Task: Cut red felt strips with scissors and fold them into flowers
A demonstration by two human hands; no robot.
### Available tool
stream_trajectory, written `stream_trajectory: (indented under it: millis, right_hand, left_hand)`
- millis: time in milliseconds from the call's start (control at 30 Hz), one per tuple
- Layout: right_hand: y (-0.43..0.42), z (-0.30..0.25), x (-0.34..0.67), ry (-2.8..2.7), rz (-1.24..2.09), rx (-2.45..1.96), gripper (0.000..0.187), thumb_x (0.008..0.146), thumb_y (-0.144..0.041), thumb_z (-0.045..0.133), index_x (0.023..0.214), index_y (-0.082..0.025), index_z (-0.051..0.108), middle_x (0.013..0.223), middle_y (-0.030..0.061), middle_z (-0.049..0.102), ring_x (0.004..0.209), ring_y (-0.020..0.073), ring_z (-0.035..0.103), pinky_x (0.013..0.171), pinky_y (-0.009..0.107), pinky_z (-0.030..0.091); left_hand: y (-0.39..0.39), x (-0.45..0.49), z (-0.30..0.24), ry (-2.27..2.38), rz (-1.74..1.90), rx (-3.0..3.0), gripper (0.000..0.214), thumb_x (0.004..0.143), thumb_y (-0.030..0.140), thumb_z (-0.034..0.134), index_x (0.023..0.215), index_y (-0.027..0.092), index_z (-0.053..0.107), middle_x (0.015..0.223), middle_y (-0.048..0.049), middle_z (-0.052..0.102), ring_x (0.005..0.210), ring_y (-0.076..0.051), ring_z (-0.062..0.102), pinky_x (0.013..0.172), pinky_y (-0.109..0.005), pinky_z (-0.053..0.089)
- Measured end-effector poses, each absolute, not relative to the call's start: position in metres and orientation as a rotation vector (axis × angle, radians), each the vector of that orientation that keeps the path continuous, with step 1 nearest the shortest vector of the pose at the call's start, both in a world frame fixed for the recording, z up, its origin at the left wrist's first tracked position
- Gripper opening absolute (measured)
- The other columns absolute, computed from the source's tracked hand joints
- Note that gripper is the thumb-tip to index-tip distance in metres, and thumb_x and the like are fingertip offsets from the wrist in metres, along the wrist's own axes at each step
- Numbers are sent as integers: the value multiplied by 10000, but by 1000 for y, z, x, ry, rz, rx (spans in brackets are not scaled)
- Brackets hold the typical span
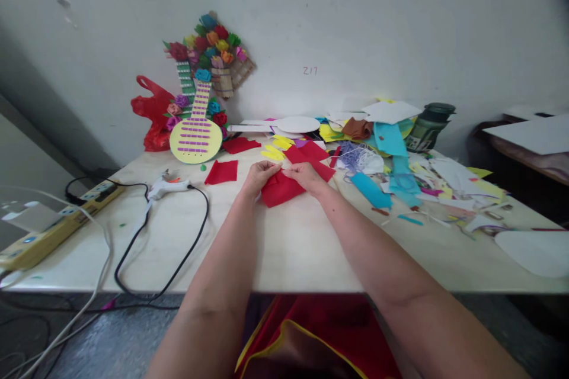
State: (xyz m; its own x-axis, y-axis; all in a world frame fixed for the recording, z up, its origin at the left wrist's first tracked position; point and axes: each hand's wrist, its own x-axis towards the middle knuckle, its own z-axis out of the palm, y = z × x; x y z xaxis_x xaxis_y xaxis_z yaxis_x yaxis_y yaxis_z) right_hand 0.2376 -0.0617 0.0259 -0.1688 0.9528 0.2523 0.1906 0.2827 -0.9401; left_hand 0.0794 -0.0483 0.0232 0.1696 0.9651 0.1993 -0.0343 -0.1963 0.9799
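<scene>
My left hand [262, 176] and my right hand [306, 174] meet close together above the middle of the table. Both pinch a piece of red crepe paper [282, 189] at its upper edge, thumbs and fingers pressed together. The exact fold between the fingertips is too small to make out. Behind my right hand lies more red paper [309, 152], and yellow paper petals [273, 153] rest just beyond my fingers. Two further red pieces lie to the left, one a cut square [222, 172], the other a flat scrap [240, 145].
A white glue gun [166, 187] with a black cord lies left, near a yellow power strip [57, 225]. A guitar-shaped paper craft [195, 141] leans among paper flowers [217, 41]. At right are blue paper scraps [372, 189], purple yarn [353, 156] and a dark green bottle [429, 127].
</scene>
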Motion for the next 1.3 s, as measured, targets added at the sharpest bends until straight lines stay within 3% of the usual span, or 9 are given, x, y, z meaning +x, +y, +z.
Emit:
stream_trajectory:
  millis: [400, 500, 767, 900, 1000, 1100, 1300]
  right_hand:
    - [-59, 24, 241, -1443, 1108, -1064, 336, 569, -459, 671, 551, -145, 553, 495, -35, 523, 493, 93, 461, 488, 221, 333]
    - [-59, 27, 241, -1252, 1271, -987, 331, 577, -459, 684, 660, -149, 600, 601, 6, 611, 539, 116, 535, 504, 227, 384]
    - [-61, 27, 231, -1073, 1501, -931, 343, 624, -475, 662, 705, -148, 599, 560, 29, 612, 449, 124, 536, 373, 223, 363]
    - [-64, 27, 223, -1073, 1315, -996, 300, 575, -402, 711, 694, -148, 605, 553, 10, 606, 416, 101, 493, 371, 220, 361]
    - [-63, 25, 223, -1046, 1239, -996, 253, 553, -341, 717, 680, -146, 617, 580, 3, 618, 486, 111, 537, 461, 232, 421]
    - [-59, 22, 227, -1110, 1246, -963, 245, 538, -327, 721, 671, -144, 628, 635, 14, 643, 587, 135, 581, 561, 256, 452]
    - [-59, 22, 236, -1279, 1323, -981, 244, 541, -320, 726, 683, -137, 649, 700, 39, 662, 642, 141, 590, 610, 264, 447]
  left_hand:
    - [-49, 83, 26, 1085, 1281, 1395, 339, 577, 462, 685, 637, 149, 568, 569, 1, 569, 492, -98, 491, 451, -207, 368]
    - [-45, 85, 27, 1118, 1446, 1338, 342, 585, 467, 672, 617, 152, 544, 555, 16, 541, 499, -90, 472, 455, -201, 350]
    - [-30, 88, 19, 1471, 1946, 1143, 299, 694, 448, 546, 594, 169, 510, 525, 41, 434, 524, -82, 397, 506, -202, 322]
    - [-33, 97, 16, 1505, 1899, 1157, 315, 702, 464, 526, 588, 173, 492, 534, 37, 445, 524, -81, 386, 515, -201, 333]
    - [-36, 98, 16, 1433, 1845, 1196, 339, 684, 487, 542, 575, 172, 476, 520, 39, 427, 516, -79, 380, 500, -199, 328]
    - [-39, 93, 18, 1333, 1759, 1231, 381, 674, 522, 543, 547, 174, 454, 483, 41, 388, 498, -81, 376, 470, -201, 310]
    - [-44, 81, 24, 1302, 1549, 1366, 413, 658, 518, 576, 487, 176, 420, 426, 38, 331, 479, -89, 379, 422, -204, 256]
